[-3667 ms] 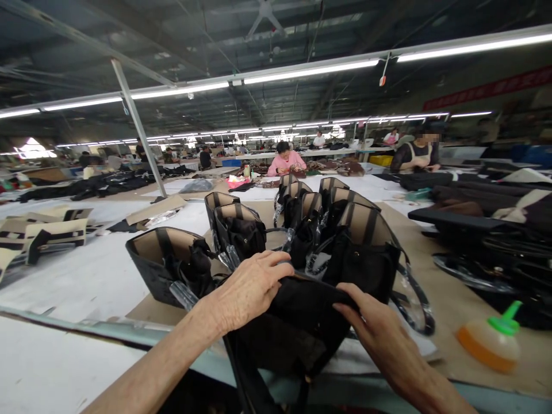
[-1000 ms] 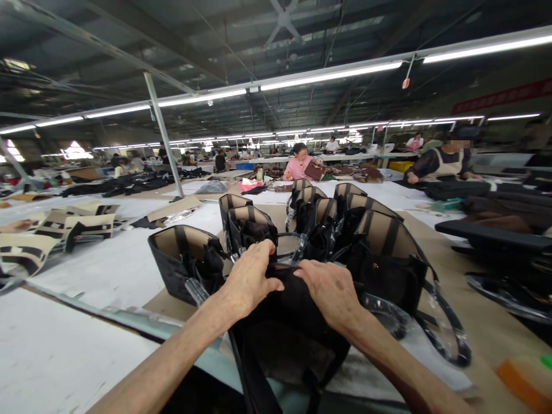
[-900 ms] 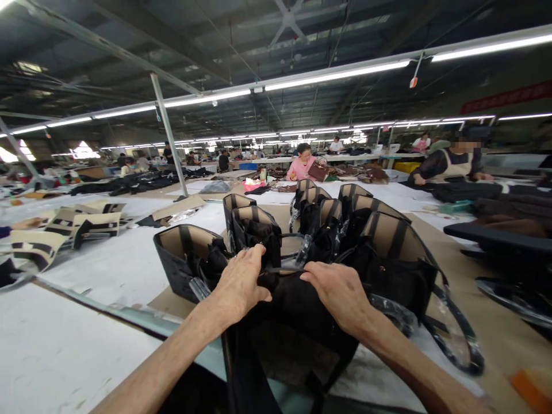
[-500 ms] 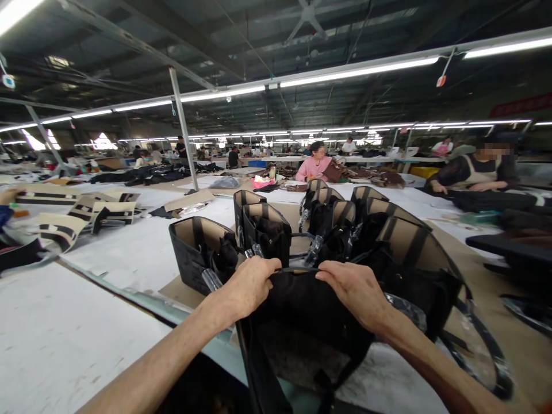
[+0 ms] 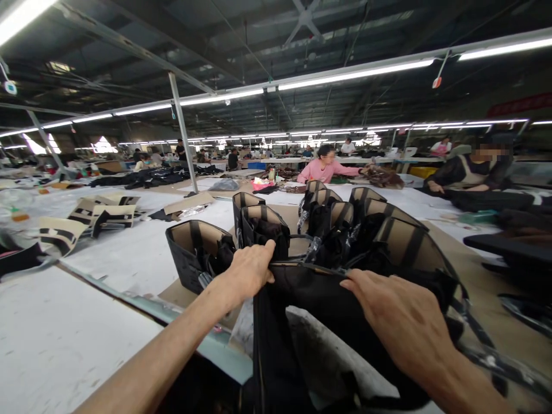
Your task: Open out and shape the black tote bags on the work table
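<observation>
A black handbag (image 5: 319,310) stands at the table's near edge, right in front of me. My left hand (image 5: 248,270) is closed on the left end of its top rim. Farther right and closer to me, my right hand (image 5: 403,322) grips the same bag's rim, fingers curled over the edge. Behind it stand several open black handbags with tan lining (image 5: 194,253), their handles wrapped in clear plastic.
The white table (image 5: 86,339) stretches left, with striped bag panels (image 5: 64,230) on it. A brown cardboard sheet (image 5: 478,276) lies under the bags. A person in pink (image 5: 325,167) and another in dark clothes (image 5: 474,172) work across the table. Dark bag pieces lie at right.
My right hand has slid right and toward me along the bag's rim. The bag has come closer and higher, and my view has turned slightly left.
</observation>
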A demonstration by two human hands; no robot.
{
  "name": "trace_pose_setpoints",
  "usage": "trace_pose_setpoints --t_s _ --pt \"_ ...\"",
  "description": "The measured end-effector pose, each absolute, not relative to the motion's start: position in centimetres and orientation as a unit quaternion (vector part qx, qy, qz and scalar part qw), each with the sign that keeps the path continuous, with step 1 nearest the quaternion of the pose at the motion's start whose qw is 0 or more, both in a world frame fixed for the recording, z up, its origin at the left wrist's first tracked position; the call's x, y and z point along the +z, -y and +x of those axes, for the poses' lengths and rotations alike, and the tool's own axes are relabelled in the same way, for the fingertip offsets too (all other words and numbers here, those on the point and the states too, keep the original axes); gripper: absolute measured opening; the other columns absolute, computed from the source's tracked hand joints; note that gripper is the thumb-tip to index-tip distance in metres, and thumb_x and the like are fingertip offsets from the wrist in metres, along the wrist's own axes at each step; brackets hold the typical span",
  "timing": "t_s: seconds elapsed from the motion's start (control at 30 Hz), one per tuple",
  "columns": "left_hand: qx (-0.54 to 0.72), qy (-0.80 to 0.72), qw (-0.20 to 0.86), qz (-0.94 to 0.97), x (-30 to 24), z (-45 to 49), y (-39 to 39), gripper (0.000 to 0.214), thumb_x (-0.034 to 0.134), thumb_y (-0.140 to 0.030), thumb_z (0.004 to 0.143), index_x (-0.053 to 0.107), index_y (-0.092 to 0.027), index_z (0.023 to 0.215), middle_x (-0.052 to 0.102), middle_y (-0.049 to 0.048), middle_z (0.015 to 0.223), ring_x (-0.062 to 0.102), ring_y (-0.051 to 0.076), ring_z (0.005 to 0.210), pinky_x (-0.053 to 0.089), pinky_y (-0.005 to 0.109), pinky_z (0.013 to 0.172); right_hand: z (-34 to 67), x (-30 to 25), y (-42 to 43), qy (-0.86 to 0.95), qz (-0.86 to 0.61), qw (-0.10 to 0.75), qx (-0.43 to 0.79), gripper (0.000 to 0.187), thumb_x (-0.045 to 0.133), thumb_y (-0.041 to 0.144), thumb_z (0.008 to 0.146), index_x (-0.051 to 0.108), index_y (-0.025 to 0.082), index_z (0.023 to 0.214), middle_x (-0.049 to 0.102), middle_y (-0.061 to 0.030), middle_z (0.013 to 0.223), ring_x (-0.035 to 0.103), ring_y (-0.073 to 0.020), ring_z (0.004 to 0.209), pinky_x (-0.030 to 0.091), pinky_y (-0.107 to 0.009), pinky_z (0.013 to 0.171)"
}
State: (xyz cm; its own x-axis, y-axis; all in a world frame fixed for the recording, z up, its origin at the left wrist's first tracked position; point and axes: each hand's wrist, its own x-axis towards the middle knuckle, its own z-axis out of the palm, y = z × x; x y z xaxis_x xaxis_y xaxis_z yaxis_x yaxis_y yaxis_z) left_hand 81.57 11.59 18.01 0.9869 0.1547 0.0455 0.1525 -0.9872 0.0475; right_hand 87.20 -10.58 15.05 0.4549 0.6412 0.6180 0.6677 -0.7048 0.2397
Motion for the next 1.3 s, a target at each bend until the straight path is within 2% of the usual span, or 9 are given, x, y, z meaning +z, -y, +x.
trace_pose_setpoints --t_s 0.13,0.27,0.4,0.5,0.8,0.9,0.97,1.13,1.3 --pt "0.047 -0.071 0.043 0.995 16.6 83.8 -10.6 0.034 0.055 -0.014 0.067 0.042 -0.019 0.098 0.058 0.0088 0.098 0.057 0.026 0.090 0.043 0.033 0.071 86.2 14.3 11.3 0.353 -0.864 0.008 -0.360 0.026 0.034 0.026 0.087 0.052 0.022 0.070 0.059 -0.0007 0.059 0.052 -0.0167 0.053 0.024 -0.029 0.053" --pt "0.164 -0.029 0.102 0.981 14.9 83.3 -9.2 0.035 0.045 -0.005 0.069 0.040 -0.021 0.100 0.051 0.0048 0.105 0.055 0.018 0.090 0.042 0.027 0.074 86.8 12.8 11.6 0.302 -0.880 0.007 -0.365 0.029 0.035 0.030 0.088 0.050 0.022 0.065 0.059 0.0000 0.058 0.051 -0.0172 0.050 0.024 -0.028 0.052" --pt "0.205 0.056 0.130 0.969 14.5 82.7 -9.5 0.026 0.044 -0.004 0.071 0.045 -0.022 0.090 0.048 0.0002 0.106 0.051 0.014 0.093 0.041 0.022 0.077 87.4 12.2 11.6 0.290 -0.891 0.008 -0.349 0.023 0.040 0.031 0.086 0.052 0.023 0.068 0.062 0.0011 0.065 0.053 -0.0181 0.054 0.027 -0.028 0.054" --pt "0.221 0.062 0.140 0.963 14.5 82.8 -9.8 0.022 0.043 -0.007 0.074 0.046 -0.022 0.091 0.050 -0.0003 0.103 0.052 0.013 0.089 0.042 0.022 0.077 87.6 12.2 11.4 0.286 -0.894 0.011 -0.344 0.021 0.042 0.030 0.086 0.053 0.023 0.069 0.062 0.0015 0.066 0.053 -0.0180 0.055 0.027 -0.028 0.054" --pt "0.164 0.036 0.097 0.981 15.0 83.8 -9.0 0.017 0.042 -0.017 0.079 0.059 -0.019 0.081 0.051 0.0014 0.113 0.055 0.017 0.090 0.044 0.028 0.080 87.5 12.1 11.5 0.295 -0.890 0.018 -0.347 0.022 0.042 0.028 0.086 0.052 0.022 0.068 0.061 0.0013 0.063 0.052 -0.0170 0.055 0.025 -0.029 0.054" --pt "0.150 0.023 0.104 0.983 15.2 83.8 -8.6 0.018 0.043 -0.016 0.078 0.061 -0.017 0.076 0.047 0.0026 0.119 0.055 0.018 0.088 0.045 0.031 0.079 87.6 12.2 11.5 0.301 -0.891 0.018 -0.340 0.021 0.042 0.027 0.086 0.051 0.023 0.069 0.061 0.0018 0.063 0.053 -0.0174 0.056 0.025 -0.029 0.055" --pt "0.147 0.053 0.119 0.981 15.3 83.5 -8.2 0.018 0.045 -0.013 0.075 0.062 -0.017 0.070 0.042 0.0017 0.124 0.051 0.019 0.096 0.042 0.033 0.084 88.1 12.3 11.4 0.286 -0.897 0.012 -0.337 0.021 0.041 0.028 0.087 0.052 0.023 0.070 0.061 0.0018 0.063 0.054 -0.0176 0.055 0.025 -0.029 0.053" --pt "0.157 0.159 0.120 0.967 14.9 82.3 -8.4 0.013 0.052 -0.008 0.068 0.059 -0.018 0.062 0.041 -0.0011 0.126 0.032 0.021 0.116 0.029 0.037 0.098 89.5 12.4 10.9 0.237 -0.914 0.013 -0.330 0.022 0.041 0.031 0.087 0.053 0.023 0.070 0.063 0.0017 0.064 0.056 -0.0172 0.053 0.023 -0.028 0.049" --pt "0.204 0.065 0.195 0.957 13.8 82.7 -9.6 0.014 0.043 -0.005 0.071 0.047 -0.018 0.069 0.043 0.0025 0.121 0.044 0.017 0.106 0.038 0.030 0.089 89.4 12.4 10.5 0.279 -0.898 0.025 -0.338 0.025 0.041 0.031 0.087 0.053 0.022 0.068 0.063 0.0008 0.065 0.055 -0.0161 0.055 0.026 -0.027 0.052"
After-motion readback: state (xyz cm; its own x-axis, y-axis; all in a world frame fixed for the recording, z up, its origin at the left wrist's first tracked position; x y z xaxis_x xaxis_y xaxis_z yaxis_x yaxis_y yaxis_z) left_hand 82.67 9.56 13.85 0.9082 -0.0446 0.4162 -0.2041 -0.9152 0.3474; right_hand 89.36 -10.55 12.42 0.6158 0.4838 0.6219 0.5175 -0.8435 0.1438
